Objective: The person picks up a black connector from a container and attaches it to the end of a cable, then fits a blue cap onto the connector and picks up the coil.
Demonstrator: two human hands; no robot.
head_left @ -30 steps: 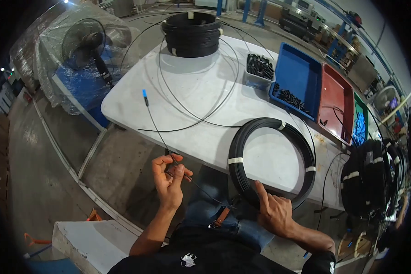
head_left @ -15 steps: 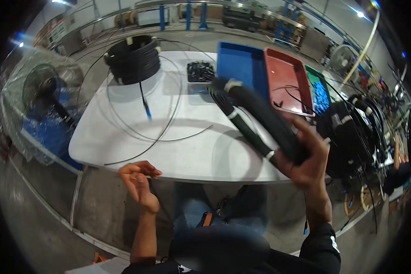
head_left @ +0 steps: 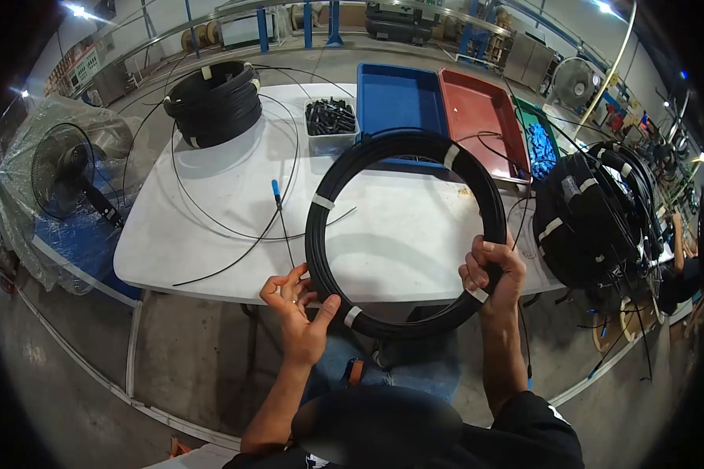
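Note:
A ring-shaped coil of black cable (head_left: 314, 242), bound with several white tape bands, is held upright above the table's front edge. My right hand (head_left: 497, 273) is closed around its lower right side. At the lower left, my left hand (head_left: 301, 320) pinches the coil's edge, with the thumb in front and the fingers bent. A thin cable end with a blue connector (head_left: 275, 189) rises from beside the left fingers; whether they also grip this cable is hidden. Behind the coil lies the white table (head_left: 211, 262).
A large black cable coil (head_left: 215, 109) stands at the back left, a loose strand looping from it. Behind are a box of black parts (head_left: 332, 141), a blue tray (head_left: 399, 94), a red tray (head_left: 485, 117) and a green tray of blue parts (head_left: 540, 148). Bundled coils (head_left: 579, 219) hang at right.
The coil has turned from nearly edge-on to facing me. My left hand has moved right and up onto its lower left edge. The blue-tipped cable end has swung from hanging to pointing up.

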